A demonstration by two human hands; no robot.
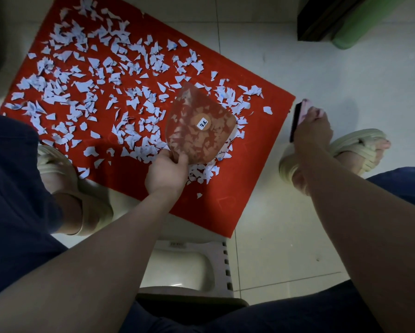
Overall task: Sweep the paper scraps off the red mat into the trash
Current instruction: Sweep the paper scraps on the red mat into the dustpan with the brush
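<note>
A red mat [228,200] lies on the tiled floor, strewn with several white paper scraps [81,87]. My left hand [165,174] grips the near edge of a translucent pinkish dustpan [199,131] with a small white sticker, held over the scraps near the mat's right side. A denser heap of scraps [204,173] lies beside the pan's near edge. My right hand [312,128] is off the mat to the right, closed on a pink brush [301,114] with dark bristles, held above the floor.
My feet in cream sandals rest at the mat's left edge [57,169] and on the floor at right [360,150]. A white plastic stool [196,265] is under me. A green cylinder [360,25] and dark furniture [321,18] stand at top right.
</note>
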